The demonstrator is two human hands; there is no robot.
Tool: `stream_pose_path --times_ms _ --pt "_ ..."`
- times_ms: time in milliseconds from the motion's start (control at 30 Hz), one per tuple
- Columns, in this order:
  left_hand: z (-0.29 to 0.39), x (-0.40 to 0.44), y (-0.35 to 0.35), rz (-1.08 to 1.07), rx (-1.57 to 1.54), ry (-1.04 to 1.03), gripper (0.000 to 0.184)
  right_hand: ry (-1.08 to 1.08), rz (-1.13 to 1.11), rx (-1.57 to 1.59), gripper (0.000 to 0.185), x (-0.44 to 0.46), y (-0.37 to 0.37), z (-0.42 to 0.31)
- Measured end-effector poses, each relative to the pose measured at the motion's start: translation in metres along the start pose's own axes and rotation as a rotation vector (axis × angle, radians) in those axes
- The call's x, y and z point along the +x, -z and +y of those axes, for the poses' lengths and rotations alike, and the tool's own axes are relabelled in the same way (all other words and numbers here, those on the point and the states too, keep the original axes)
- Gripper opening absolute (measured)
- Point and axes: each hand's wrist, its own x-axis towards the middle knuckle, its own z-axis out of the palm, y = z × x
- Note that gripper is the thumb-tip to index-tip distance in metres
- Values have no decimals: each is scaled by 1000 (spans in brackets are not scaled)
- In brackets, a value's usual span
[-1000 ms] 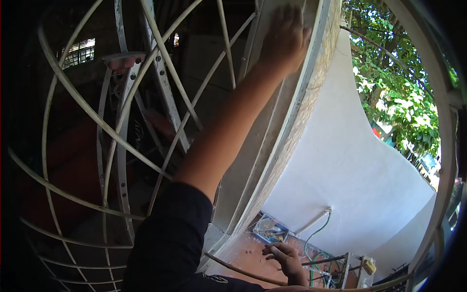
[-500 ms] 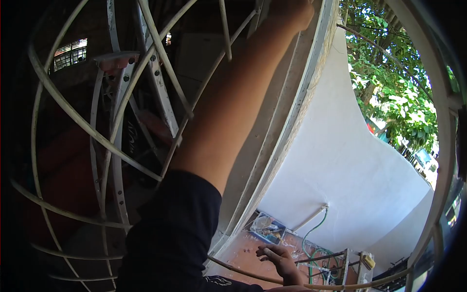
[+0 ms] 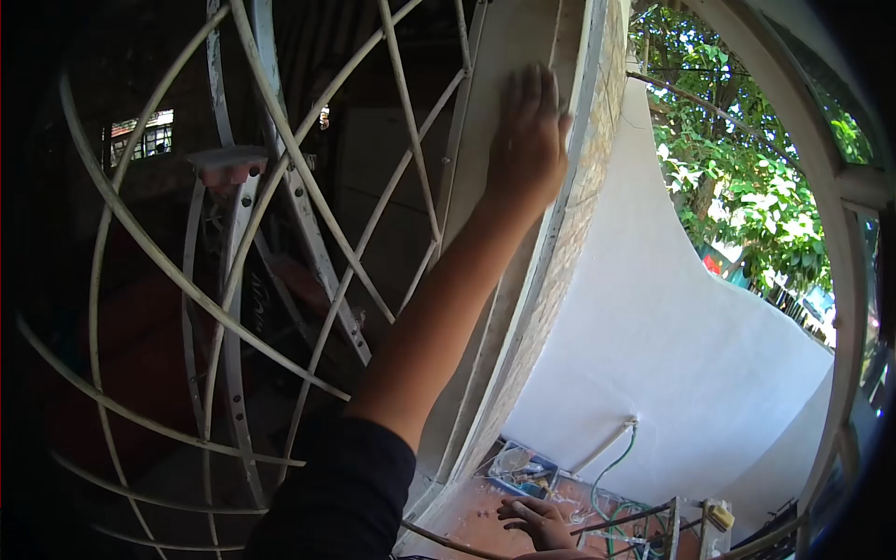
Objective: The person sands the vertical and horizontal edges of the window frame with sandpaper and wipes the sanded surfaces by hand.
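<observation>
My left hand [image 3: 530, 140], slightly blurred, lies against the grey-beige face of an upright frame [image 3: 495, 121] at the upper middle. Its fingers are stretched up along the surface, with the thumb on the right; whatever may be under the palm is hidden. The bare forearm runs down to a black sleeve. At the bottom, my right hand [image 3: 537, 523] hangs low over the reddish floor [image 3: 474, 525], fingers apart and nothing visible in them.
Curved metal grille bars [image 3: 201, 294] cross the left side before a dark room with a ladder [image 3: 233, 280]. On the right are a white wall [image 3: 653, 327] and trees. Below are a tray of items [image 3: 523, 471], a green hose [image 3: 602, 476] and a metal stand [image 3: 674, 527] with a yellow block [image 3: 719, 517].
My left hand moved up the frame, partly out of view, then came back down. My right hand stays low, with its fingers apart. The view has shifted slightly.
</observation>
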Motion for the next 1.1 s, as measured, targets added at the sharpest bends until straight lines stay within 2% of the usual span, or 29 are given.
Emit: stream_pose_path --times_ms 67,167,200,233,300,333,433,467,500,567,633,700,733,767,833,967,1033,1067,1100 --pt "-1 -32 10 -66 19 -66 51 -3 0 19 33 -3 2 7" --pt "-20 36 -5 -52 -5 -90 51 83 -115 -54 29 -14 -1 -2" --pt "-34 71 -10 -75 -24 -105 51 52 -124 -199 46 -8 7 1" --pt "-35 89 -7 -64 -25 -107 51 59 -121 -207 46 -6 13 -4" --pt "-31 111 -5 -279 -139 93 51 36 -140 -236 44 -1 16 -8" --pt "-39 88 -24 7 -39 -84 51 48 2 97 24 1 9 6" --pt "-15 8 -9 3 68 -129 51 6 -45 155 23 16 23 33" --pt "-18 9 -4 -22 40 -114 51 3 -75 110 25 14 25 33" --pt "-24 24 -11 -16 36 -127 51 17 -79 113 25 13 27 28" --pt "-38 81 -24 -18 111 -156 50 44 -179 -166 43 7 27 10" --pt "-32 130 -18 -28 105 -167 49 81 -157 -171 44 6 27 -2" --pt "-12 155 1 -429 74 116 49 92 -119 -144 46 -1 23 -8" --pt "-27 141 -12 -125 -40 -72 50 37 -79 -122 48 -9 14 -27" --pt "-40 119 -28 -132 -34 -70 50 31 -85 -118 48 -8 16 -28" --pt "-36 71 -35 195 228 -290 43 35 -156 -130 48 -6 19 -27" --pt "-48 94 -26 119 135 -374 43 -5 -197 -191 48 -15 15 -52" --pt "-40 160 -29 -146 45 -85 47 35 -183 -173 47 -11 17 -58" --pt "-40 189 -28 -131 40 -88 47 50 -152 -157 45 -7 18 -58" --pt "-39 214 -26 -278 91 -2 49 60 -142 -165 45 -4 23 -60"
